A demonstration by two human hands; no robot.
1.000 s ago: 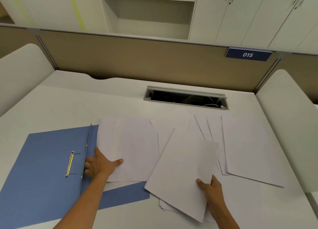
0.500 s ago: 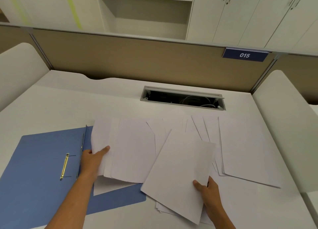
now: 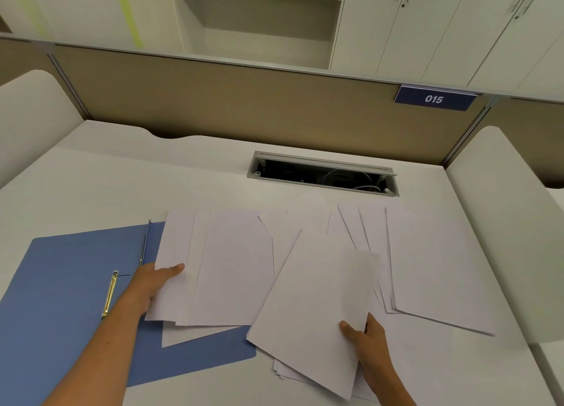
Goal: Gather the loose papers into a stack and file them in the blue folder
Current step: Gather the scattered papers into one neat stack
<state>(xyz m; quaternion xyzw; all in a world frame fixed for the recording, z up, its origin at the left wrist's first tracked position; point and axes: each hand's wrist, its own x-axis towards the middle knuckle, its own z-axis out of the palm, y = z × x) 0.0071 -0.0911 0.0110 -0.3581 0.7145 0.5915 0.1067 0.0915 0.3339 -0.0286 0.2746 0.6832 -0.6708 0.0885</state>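
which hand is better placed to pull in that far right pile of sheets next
Right. The right hand grips a sheet nearest the far right pile, while the left hand holds sheets over the blue folder, across the spread.

Blue folder [image 3: 61, 289] lying open and flat at near-left of desk [image 3: 122, 179], brass fastener [image 3: 109, 295] exposed, loose white papers [image 3: 232, 265] fanned across desk centre toward right edge, overlapping, leftmost sheets covering folder's right flap, one sheet [image 3: 317, 308] tilted on top.
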